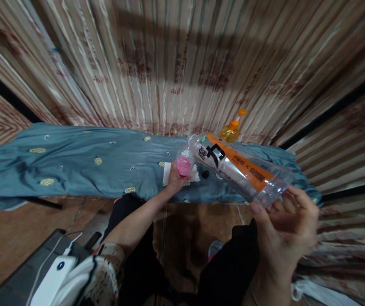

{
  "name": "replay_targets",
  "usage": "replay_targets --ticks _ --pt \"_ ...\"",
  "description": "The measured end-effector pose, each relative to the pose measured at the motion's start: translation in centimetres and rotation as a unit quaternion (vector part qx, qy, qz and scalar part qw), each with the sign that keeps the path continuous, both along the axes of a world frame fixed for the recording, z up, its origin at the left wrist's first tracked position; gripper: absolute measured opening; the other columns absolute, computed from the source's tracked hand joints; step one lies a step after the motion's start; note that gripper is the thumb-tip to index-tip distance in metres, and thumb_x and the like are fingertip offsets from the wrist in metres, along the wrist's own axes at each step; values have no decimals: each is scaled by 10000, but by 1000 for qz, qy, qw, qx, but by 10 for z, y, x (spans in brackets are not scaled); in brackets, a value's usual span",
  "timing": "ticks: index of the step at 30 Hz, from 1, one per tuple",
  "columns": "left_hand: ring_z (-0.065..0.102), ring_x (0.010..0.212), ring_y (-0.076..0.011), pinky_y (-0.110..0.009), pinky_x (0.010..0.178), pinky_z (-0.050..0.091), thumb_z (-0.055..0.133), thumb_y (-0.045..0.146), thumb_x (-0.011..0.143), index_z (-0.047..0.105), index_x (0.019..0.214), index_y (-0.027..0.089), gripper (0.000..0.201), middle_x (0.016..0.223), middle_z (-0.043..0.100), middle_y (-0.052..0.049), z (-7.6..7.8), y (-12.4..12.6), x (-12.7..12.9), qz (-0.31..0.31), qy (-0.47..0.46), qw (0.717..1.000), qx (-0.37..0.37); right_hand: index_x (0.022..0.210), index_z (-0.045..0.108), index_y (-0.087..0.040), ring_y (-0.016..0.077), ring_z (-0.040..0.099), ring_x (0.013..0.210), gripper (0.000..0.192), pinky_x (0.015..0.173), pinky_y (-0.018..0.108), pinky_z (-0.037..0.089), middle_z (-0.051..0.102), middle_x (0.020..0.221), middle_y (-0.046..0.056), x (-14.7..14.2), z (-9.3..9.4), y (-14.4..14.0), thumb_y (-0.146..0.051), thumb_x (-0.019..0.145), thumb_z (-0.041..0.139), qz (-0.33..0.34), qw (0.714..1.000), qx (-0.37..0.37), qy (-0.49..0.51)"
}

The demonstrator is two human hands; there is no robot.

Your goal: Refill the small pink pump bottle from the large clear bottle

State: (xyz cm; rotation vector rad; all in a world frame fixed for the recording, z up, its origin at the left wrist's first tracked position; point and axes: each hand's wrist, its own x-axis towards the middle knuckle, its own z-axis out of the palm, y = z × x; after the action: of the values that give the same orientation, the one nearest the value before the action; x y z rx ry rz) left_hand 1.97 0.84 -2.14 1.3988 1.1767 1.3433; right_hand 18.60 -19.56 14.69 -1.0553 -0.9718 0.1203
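My right hand [284, 221] grips the base end of a large clear plastic bottle [238, 163] with an orange and silver label. The bottle is tilted, its neck pointing down to the left. My left hand [178, 180] is closed around a small clear bottle [184, 163] with a pink label. The large bottle's neck meets or overlaps the top of the small one; whether they touch I cannot tell. Under the left hand lies a white paper or tissue [167, 175]. A small black object [205, 174], perhaps a cap, rests beside it on the cloth.
A yellow pump bottle [229, 133] with an orange top stands at the back of the bench, which a blue-green patterned cloth [112, 165] covers. Striped curtains [169, 63] hang behind and at the sides. A white power bank [53, 278] with a cable is at lower left.
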Motion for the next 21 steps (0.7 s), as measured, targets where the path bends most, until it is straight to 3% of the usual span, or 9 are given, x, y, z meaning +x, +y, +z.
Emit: replay_targets --ticks 7,21 --pt "671 1154 -303 -480 1081 534 944 124 505 531 1239 236 850 1202 666 -57 -8 2 0 1 -4 1000 17 1249 688 -228 207 735 1042 694 870 323 553 767 1221 67 0 1 -1 -142 637 1004 1 1000 3 -8" --pt "671 1167 -326 -502 1085 532 948 107 499 539 1230 218 845 1199 666 -72 -6 2 1 9 11 1000 2 1246 667 -234 222 743 1053 703 910 359 567 760 1267 86 0 1 0 -195 634 1011 -11 1000 -16 2"
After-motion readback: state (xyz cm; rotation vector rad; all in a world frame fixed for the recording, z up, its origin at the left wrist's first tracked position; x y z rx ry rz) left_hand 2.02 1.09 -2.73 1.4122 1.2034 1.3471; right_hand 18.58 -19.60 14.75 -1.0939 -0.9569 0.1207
